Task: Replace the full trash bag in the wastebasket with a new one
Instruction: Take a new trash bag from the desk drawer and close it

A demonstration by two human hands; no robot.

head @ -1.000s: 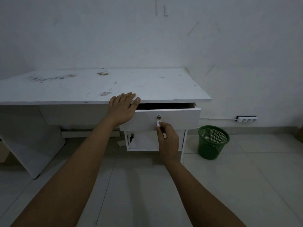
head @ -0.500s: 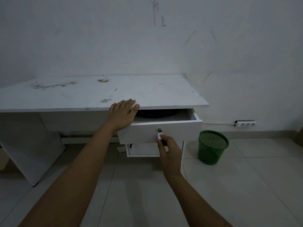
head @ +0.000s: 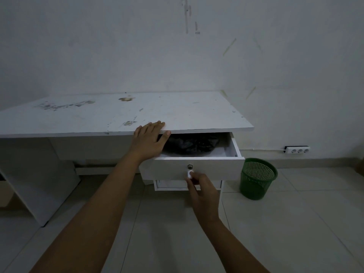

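Head view: right hand point(head: 204, 194) pinches white knob point(head: 190, 174) on drawer point(head: 214, 168) front, fingertips closed on it. Left hand point(head: 149, 141) flat, fingers spread, on desk point(head: 177, 113) edge above drawer's left corner, holding nothing. Drawer pulled partway out; black plastic bags point(head: 192, 143) inside. Green wastebasket point(head: 257, 179) on floor right of drawer, apart from it, bare tile around.

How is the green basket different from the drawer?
The green basket is round with mesh walls; the drawer is a white box with solid walls. The basket stands on the floor; the drawer hangs pulled out under the desk. The basket looks empty; the drawer holds black plastic. Both are open on top.
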